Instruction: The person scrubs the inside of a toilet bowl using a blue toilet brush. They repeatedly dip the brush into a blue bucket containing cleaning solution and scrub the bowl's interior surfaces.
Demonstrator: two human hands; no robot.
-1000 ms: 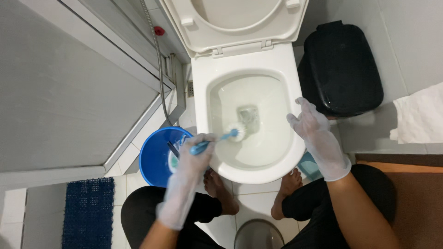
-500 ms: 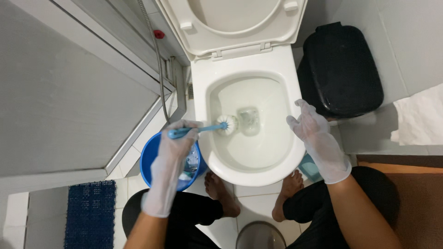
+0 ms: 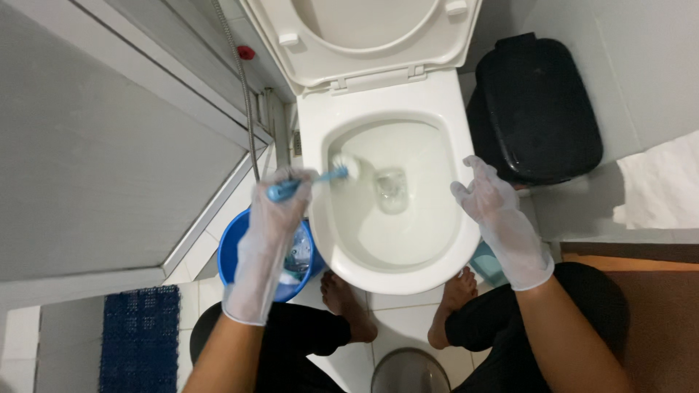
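Gloved hands at an open toilet, a blue-handled brush working inside the bowl.

From the left: a dark blue mat (image 3: pixel 138 338) lies on the tiled floor, and a blue bucket (image 3: pixel 234 251) stands just beside the toilet bowl (image 3: pixel 397 273). Above the bucket, the left hand (image 3: pixel 273 218), in a thin clear glove, has its grip clamped around the blue handle of the toilet brush (image 3: pixel 320 177); the brush's white head presses against the inner left wall of the bowl, near the top. The seat and lid (image 3: pixel 364 44) stand raised. Two bare feet rest on the floor just below the bowl's front rim. The right hand (image 3: pixel 495 215), also gloved, lies on the bowl's right rim with fingers apart, holding nothing. Beside it, to the right, stands a black lidded bin (image 3: pixel 539 109).
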